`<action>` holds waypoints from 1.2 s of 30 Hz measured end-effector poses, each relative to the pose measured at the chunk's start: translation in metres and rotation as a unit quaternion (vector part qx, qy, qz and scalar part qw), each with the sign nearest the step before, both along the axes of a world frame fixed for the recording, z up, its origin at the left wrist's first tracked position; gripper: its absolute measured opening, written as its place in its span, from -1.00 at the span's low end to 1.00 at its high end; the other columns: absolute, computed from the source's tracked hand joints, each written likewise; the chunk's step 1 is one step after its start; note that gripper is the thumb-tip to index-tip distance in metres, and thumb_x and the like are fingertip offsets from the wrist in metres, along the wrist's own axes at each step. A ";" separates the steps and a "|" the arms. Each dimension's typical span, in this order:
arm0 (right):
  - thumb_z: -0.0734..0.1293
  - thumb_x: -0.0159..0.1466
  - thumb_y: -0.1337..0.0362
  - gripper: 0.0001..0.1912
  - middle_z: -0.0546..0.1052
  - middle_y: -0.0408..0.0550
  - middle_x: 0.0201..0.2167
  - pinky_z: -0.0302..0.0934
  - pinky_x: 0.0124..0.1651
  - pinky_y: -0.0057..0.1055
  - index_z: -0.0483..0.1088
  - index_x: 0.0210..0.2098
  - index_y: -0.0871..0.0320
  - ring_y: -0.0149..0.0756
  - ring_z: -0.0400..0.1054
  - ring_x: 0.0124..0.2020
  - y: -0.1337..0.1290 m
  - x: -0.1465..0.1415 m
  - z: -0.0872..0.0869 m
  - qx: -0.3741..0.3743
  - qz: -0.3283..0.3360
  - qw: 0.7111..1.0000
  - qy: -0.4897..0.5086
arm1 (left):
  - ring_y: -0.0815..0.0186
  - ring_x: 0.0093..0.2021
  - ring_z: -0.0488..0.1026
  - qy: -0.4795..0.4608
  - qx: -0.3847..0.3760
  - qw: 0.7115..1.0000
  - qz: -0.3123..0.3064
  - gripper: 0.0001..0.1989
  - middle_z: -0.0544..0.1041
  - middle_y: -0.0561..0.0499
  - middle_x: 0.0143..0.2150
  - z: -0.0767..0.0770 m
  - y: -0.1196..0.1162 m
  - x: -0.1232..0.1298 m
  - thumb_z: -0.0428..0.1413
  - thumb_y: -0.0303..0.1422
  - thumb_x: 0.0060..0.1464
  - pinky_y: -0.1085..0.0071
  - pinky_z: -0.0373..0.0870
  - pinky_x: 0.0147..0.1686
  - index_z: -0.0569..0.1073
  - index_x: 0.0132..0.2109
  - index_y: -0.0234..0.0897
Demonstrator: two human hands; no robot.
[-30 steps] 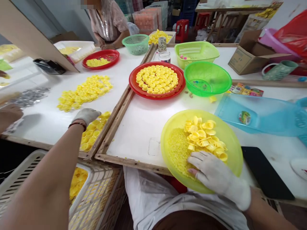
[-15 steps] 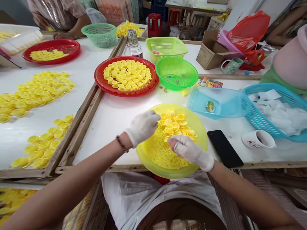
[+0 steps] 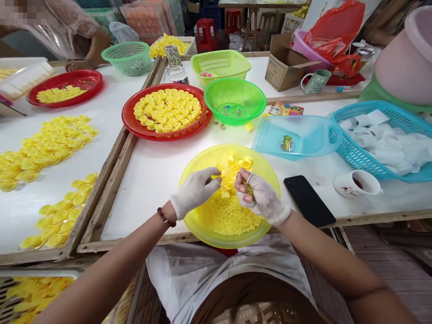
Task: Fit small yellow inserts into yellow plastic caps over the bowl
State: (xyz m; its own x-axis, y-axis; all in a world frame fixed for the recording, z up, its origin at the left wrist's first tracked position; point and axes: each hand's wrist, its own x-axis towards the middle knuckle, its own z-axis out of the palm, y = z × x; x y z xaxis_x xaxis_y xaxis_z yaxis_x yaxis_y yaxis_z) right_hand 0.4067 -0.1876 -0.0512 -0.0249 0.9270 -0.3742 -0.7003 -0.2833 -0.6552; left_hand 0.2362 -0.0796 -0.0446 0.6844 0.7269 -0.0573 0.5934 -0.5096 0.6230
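Observation:
A yellow basin (image 3: pixel 192 225) at the table's front edge holds small yellow granules (image 3: pixel 232 220) at its near side and yellow ring-like pieces (image 3: pixel 229 175) at its far side. Over the basin's left part is my left hand (image 3: pixel 197 189) in a white glove, thumb and fingers apart beside the pieces, with nothing seen between them. My right hand (image 3: pixel 258 195), gloved with bare fingertips, is curled over the right part of the basin; some yellow-green granules show among its fingers.
Behind the basin are a red tray (image 3: pixel 128 119) of yellow cups and a green bowl (image 3: pixel 236 99). To the right lie a blue scoop-like tray (image 3: pixel 303 130), a black phone (image 3: pixel 308 200), a mug (image 3: pixel 347 186) and a blue basket (image 3: pixel 357 157). A person (image 3: pixel 72 31) sits at the far left.
The camera view has shifted. My left hand's fingers have opened, and my right hand has turned so its curled fingertips show. Fewer ring-like pieces are visible in the basin.

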 end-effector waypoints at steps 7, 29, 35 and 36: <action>0.39 0.31 0.02 -0.64 0.27 -0.30 -0.55 -0.10 -0.66 -0.65 0.26 -0.38 0.14 -0.60 0.03 -0.67 0.013 -0.005 0.005 0.023 -0.070 0.996 0.050 | 0.34 -0.42 0.42 -0.155 -0.289 0.944 0.030 -0.68 0.46 0.01 -0.36 -0.012 -0.049 0.000 0.07 -0.11 0.22 0.38 0.43 -0.39 0.46 -0.14 -0.31; 0.32 0.36 -0.06 -0.63 0.26 -0.25 -0.49 0.17 -0.44 -0.47 0.30 -0.37 0.11 -0.50 0.28 -0.55 0.013 -0.038 0.015 0.200 -0.118 0.962 -0.141 | 0.39 -0.48 0.25 -0.117 -0.024 0.991 0.058 -0.83 0.38 0.10 -0.45 -0.012 -0.074 0.002 0.18 -0.31 0.03 0.42 0.23 -0.43 0.34 -0.30 -0.26; 0.36 0.33 -0.05 -0.59 0.20 -0.29 -0.54 -0.03 -0.56 -0.52 0.24 -0.42 0.12 -0.56 0.12 -0.63 0.014 -0.027 0.017 0.155 -0.129 0.977 -0.073 | 0.37 -0.39 0.34 -0.148 -0.098 0.983 0.047 -0.75 0.43 0.06 -0.35 -0.019 -0.074 -0.002 0.22 -0.30 0.08 0.42 0.33 -0.35 0.40 -0.12 -0.27; 0.36 0.33 -0.05 -0.59 0.19 -0.30 -0.55 -0.07 -0.58 -0.53 0.24 -0.41 0.12 -0.58 0.07 -0.65 0.013 -0.023 0.018 0.146 -0.128 0.979 -0.069 | 0.36 -0.37 0.35 -0.154 -0.109 0.981 0.050 -0.73 0.45 0.05 -0.33 -0.020 -0.074 -0.003 0.23 -0.29 0.08 0.41 0.35 -0.33 0.40 -0.10 -0.28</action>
